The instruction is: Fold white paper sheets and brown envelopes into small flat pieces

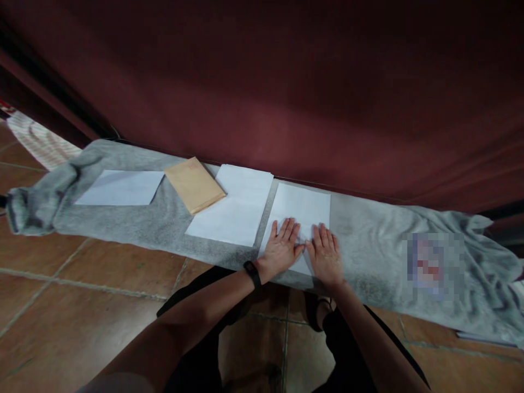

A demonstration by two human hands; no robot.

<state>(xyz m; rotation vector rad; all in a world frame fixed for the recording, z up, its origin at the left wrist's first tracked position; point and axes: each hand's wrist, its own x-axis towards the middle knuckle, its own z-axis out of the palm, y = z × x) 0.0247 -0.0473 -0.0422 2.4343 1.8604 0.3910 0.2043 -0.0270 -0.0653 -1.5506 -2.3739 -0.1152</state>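
Both hands lie flat, side by side, on a white sheet of paper [305,202] that rests on a grey cloth. My left hand [283,246] has its fingers stretched forward over the paper's left part, with a black band [252,274] on the wrist. My right hand [326,255] presses its fingers near the sheet's right edge, the thumb close to the left thumb. Neither hand grips anything. To the left is a stack of white paper [237,213], with a brown envelope [194,184] lying across its left edge.
Another white sheet [123,187] lies farther left on the grey cloth [368,234], which covers a long narrow surface. A blurred-out patch [428,267] is at the right. A dark red curtain-like backdrop [286,109] rises behind. Below is a tiled floor [102,295].
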